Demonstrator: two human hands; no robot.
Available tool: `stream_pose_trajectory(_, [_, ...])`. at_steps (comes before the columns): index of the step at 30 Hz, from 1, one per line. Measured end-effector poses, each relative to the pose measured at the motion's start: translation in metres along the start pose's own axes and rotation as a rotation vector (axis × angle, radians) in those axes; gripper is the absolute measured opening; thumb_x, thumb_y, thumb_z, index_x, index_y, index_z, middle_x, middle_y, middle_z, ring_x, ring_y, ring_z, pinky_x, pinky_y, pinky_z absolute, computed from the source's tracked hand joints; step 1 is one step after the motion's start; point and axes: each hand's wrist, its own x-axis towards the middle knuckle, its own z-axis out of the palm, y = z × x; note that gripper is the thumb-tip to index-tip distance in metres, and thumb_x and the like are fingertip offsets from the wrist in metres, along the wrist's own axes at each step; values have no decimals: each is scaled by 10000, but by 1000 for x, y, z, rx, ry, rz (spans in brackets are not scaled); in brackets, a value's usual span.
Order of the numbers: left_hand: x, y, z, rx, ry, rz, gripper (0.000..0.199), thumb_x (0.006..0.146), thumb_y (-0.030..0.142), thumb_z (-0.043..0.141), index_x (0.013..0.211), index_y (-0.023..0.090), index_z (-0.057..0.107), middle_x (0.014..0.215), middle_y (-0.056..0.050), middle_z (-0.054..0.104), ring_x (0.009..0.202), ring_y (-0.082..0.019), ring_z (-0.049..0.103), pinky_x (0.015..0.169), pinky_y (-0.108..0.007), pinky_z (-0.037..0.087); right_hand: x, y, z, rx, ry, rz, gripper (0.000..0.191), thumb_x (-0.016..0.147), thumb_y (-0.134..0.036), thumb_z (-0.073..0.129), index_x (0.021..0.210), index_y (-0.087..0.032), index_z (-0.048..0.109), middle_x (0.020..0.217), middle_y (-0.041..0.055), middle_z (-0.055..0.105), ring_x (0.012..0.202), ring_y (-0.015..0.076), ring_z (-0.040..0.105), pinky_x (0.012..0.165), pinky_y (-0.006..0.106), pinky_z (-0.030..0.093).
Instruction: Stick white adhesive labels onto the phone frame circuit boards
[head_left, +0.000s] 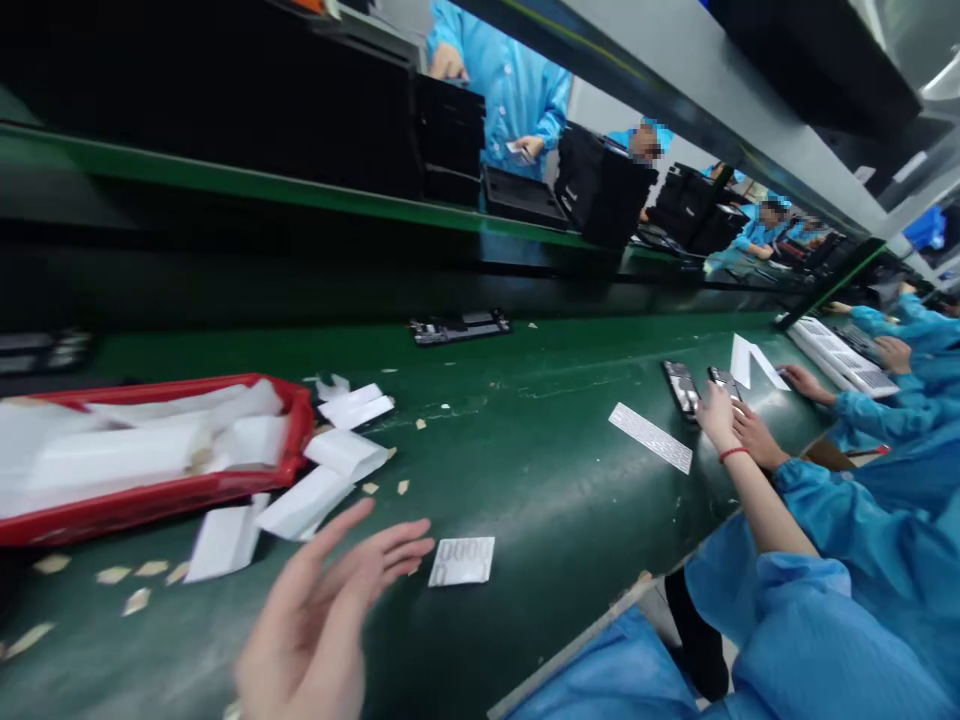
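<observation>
My left hand (pixel 322 610) is at the bottom, left of centre, slightly blurred, with its fingers apart and nothing in them. Just right of its fingertips a small whitish label sheet (pixel 463 561) with printed shapes lies on the green table (pixel 525 470). My right hand does not show. Folded white papers (pixel 346 452) lie beyond my left hand, beside a red tray (pixel 298 430) of white paper pieces. Small tan scraps (pixel 137 601) are scattered nearby. A dark phone-like part (pixel 461 327) lies near the table's back.
At right, a person's hands (pixel 720 415), one wrist wearing a red band, touch a dark device near another device (pixel 681 388). A long label strip (pixel 651 437) lies left of them. Co-workers in blue (pixel 517 90) stand behind black boxes (pixel 604 185). A metal shelf beam crosses overhead.
</observation>
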Motion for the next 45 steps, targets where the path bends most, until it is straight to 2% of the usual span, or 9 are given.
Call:
stream_pose_trajectory(4, [0, -3, -1, -4, 16, 48, 486, 794, 474, 771, 1135, 148, 652, 880, -65, 767, 737, -174, 724, 713, -239, 617, 34, -18, 49, -7, -103, -191, 265, 972, -434, 603, 1022, -178, 649, 1045, 76, 652, 945, 162, 624, 830, 339, 568])
stream_pose_trajectory(12, [-1, -16, -7, 24, 96, 225, 259, 881, 360, 684, 1028, 146, 672, 729, -34, 716, 634, -158, 663, 656, -271, 579, 117, -157, 269, -87, -680, -437, 386, 949, -412, 645, 1218, -135, 636, 1332, 121, 598, 1286, 259, 552, 1130, 534, 426])
stream_pose_trajectory(16, [-2, -16, -10, 53, 112, 171, 272, 865, 372, 690, 1019, 148, 673, 725, -41, 715, 628, -166, 659, 650, -280, 575, 142, -195, 318, -143, -841, -416, 378, 941, -399, 659, 1204, -129, 638, 1291, 115, 619, 1224, 245, 590, 1079, 504, 474])
stream_pose_trajectory(22, [1, -5, -3, 2, 189, 105, 266, 841, 390, 707, 932, 139, 701, 716, -35, 690, 607, -145, 629, 637, -260, 558, 126, -197, 277, -127, -766, -404, 400, 827, -392, 769, 1074, -105, 641, 1124, 108, 647, 1041, 212, 629, 979, 435, 519])
stream_pose_trajectory(28, [-8, -10, 21, -126, -5, 24, 670, 871, 510, 703, 1440, 225, 495, 1526, -154, 486, 1294, -249, 596, 960, -314, 564, -33, -207, 169, 83, -603, -458, 676, 668, -517, 820, 1164, -139, 557, 1156, 123, 605, 1011, 231, 623, 897, 390, 545])
stream_pose_trajectory(32, [-29, -5, 34, -127, -126, -12, 533, 959, 533, 577, 1343, 162, 586, 1385, -152, 605, 1257, -262, 613, 1053, -363, 522, -130, -217, 114, 191, -496, -440, 702, 708, -470, 818, 1273, -178, 520, 1219, 134, 569, 1132, 265, 589, 906, 420, 552])
stream_pose_trajectory(36, [-45, 0, 34, 83, -157, 119, 378, 1010, 434, 521, 1235, 170, 669, 1325, -124, 631, 1216, -233, 621, 1063, -325, 507, -158, -233, 105, 350, -436, -365, 507, 813, -367, 763, 1258, -224, 568, 1386, 138, 488, 1325, 262, 503, 1049, 456, 501])
stream_pose_trajectory(41, [-54, -8, 32, 5, -38, 101, 552, 955, 399, 622, 1419, 220, 383, 1295, -148, 647, 1134, -221, 690, 917, -307, 587, -153, -261, 113, 614, -446, -198, 61, 887, -236, 684, 936, -201, 694, 1336, 107, 548, 1264, 199, 584, 1091, 390, 481])
stream_pose_trajectory(45, [-52, -8, 28, 168, 149, 260, 255, 860, 350, 711, 997, 186, 572, 938, -33, 680, 789, -123, 706, 733, -151, 565, -152, -272, 116, 731, -478, -162, 76, 833, -246, 728, 819, -179, 696, 1334, 116, 565, 1257, 203, 604, 1106, 362, 482])
